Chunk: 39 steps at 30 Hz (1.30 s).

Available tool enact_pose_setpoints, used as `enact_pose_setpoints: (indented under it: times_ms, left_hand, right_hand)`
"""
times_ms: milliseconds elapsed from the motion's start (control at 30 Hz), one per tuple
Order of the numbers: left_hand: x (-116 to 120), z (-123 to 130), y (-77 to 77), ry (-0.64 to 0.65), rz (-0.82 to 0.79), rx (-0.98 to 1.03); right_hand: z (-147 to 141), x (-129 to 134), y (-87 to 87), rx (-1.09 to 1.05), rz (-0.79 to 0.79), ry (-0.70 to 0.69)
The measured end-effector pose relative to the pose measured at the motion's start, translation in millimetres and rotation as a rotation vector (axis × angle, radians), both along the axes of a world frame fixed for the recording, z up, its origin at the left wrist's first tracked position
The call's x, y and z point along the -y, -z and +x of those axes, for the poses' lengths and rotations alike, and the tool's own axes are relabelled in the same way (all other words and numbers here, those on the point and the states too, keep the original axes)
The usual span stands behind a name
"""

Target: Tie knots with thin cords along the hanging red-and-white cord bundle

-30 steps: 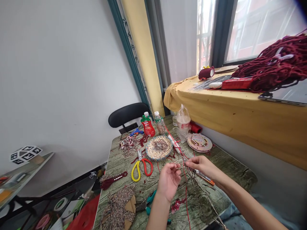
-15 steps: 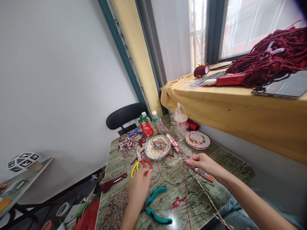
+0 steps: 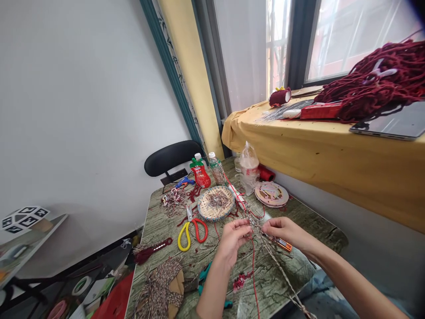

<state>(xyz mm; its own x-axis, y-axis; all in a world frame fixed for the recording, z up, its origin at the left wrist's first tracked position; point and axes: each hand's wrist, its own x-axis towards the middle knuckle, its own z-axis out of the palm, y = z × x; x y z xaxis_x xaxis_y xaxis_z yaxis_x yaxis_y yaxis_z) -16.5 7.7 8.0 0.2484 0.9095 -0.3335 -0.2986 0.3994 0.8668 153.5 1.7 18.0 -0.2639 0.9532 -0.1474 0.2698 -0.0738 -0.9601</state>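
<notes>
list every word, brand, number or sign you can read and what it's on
No text can be read.
Pouch: label print too small.
Bottle: label too small.
Cup: red print blurred.
Orange item: markings too small.
Patterned object: black-and-white squares, no readable words.

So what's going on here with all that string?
A person is handling thin mottled cords at a table. The left hand and right hand are close together where the cords gather, though exactly what the fingertips pinch is too small to see. The cords trail toward the person, and a red cord runs nearby. Scissors lie untouched beside a shallow basket of loose threads.
</notes>
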Motion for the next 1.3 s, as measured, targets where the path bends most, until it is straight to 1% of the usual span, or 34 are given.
enact_pose_setpoints:
  times_ms: [167,200,233,267,300,433,500,567,633,700,733,800,833,867,900,933,1033,1067,1133,1200,1300]
  left_hand:
    - [2,-19,5.4,-0.015,-0.105,0.358]
    - [2,-25,5.5,-0.013,-0.123,0.383]
    - [2,-30,5.0,-0.004,-0.125,0.362]
    - [1,-36,3.9,0.011,-0.104,0.292]
    - [1,-41,2.2,0.032,-0.061,0.180]
    - [-1,-63,-8.1,0.169,0.161,-0.443]
    - [-2,-73,-14.2,0.200,0.243,-0.748]
    - [-1,-83,-21.6,0.161,0.319,-1.036]
    - [1,-92,-30.7,0.115,0.367,-1.255]
    - [3,-99,-39.7,0.081,0.389,-1.365]
    - [4,-100,-43.0,0.050,0.420,-1.367]
    - [3,-97,-44.8,-0.027,0.516,-1.293]
    - [2,-93,-43.1,-0.052,0.551,-1.220]
    - [0,-86,-39.6,-0.059,0.562,-1.124]
    - [-2,-77,-34.8,-0.044,0.540,-1.008]
    - [-5,-67,-29.4,-0.014,0.485,-0.880]
    - [-10,-36,-14.2,0.068,0.254,-0.461]
    - [-12,-27,-10.9,0.086,0.188,-0.345]
    - [-13,-13,-7.2,0.129,0.107,-0.169]
    - [-14,-4,-6.4,0.159,0.081,-0.074]
    - [-17,2,-7.5,0.129,0.046,-0.041]
  right_hand:
    - [20,2,7.2,-0.067,-0.094,-0.037]
    - [24,3,8.3,-0.071,-0.107,-0.056]
    - [29,3,8.9,-0.070,-0.115,-0.071]
    - [34,4,9.1,-0.068,-0.124,-0.073]
    - [38,5,8.7,-0.065,-0.131,-0.057]
    - [50,6,7.1,-0.052,-0.115,0.088]
    - [53,4,8.3,-0.055,-0.094,0.154]
    - [54,2,10.4,-0.070,-0.078,0.213]
    - [54,-1,12.1,-0.084,-0.057,0.266]
    - [55,-5,12.4,-0.050,-0.009,0.301]
    - [56,-6,12.0,0.001,0.035,0.319]
    - [54,-7,10.7,0.160,0.180,0.369]
    - [52,-7,9.7,0.248,0.265,0.399]
    - [48,-5,8.6,0.322,0.343,0.422]
    - [42,-3,7.4,0.372,0.400,0.427]
    - [36,0,5.9,0.395,0.430,0.408]
    - [10,11,1.1,0.375,0.407,0.267]
    - [1,15,-0.4,0.371,0.393,0.227]
    - [-13,20,-2.5,0.394,0.374,0.196]
    - [-21,22,-3.3,0.433,0.363,0.212]
    - [-28,21,-3.4,0.459,0.344,0.246]
